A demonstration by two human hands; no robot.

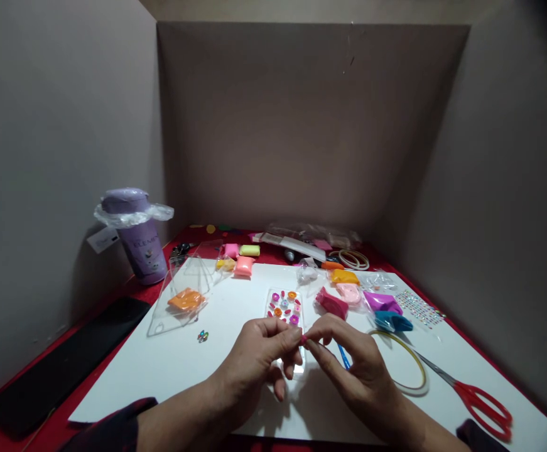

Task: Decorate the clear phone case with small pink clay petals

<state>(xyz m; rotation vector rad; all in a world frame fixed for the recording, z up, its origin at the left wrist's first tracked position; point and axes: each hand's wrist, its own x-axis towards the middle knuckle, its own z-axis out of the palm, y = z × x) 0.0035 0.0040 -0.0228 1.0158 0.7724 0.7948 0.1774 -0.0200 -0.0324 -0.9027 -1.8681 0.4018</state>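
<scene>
Between the fingertips of both hands is a small piece of dark pink clay point(304, 339). My left hand point(266, 351) pinches near it with thumb and forefinger, the other fingers curled below. My right hand point(348, 355) grips the piece between thumb and forefinger. Under and just beyond the hands lies a clear phone case point(284, 307) dotted with small pink, orange and purple clay flowers and red petal shapes; its near part is partly hidden by my left hand. A blue stick-like tool point(343, 356) shows beside my right hand.
Bagged clay surrounds the white board point(127, 370): orange clay point(187, 300) left, crimson clay point(332, 304) and teal clay point(394, 321) right. Red-handled scissors point(483, 405) and a yellowish ring point(419, 361) lie right. A purple tumbler point(144, 251) stands left, near a black slab point(61, 364).
</scene>
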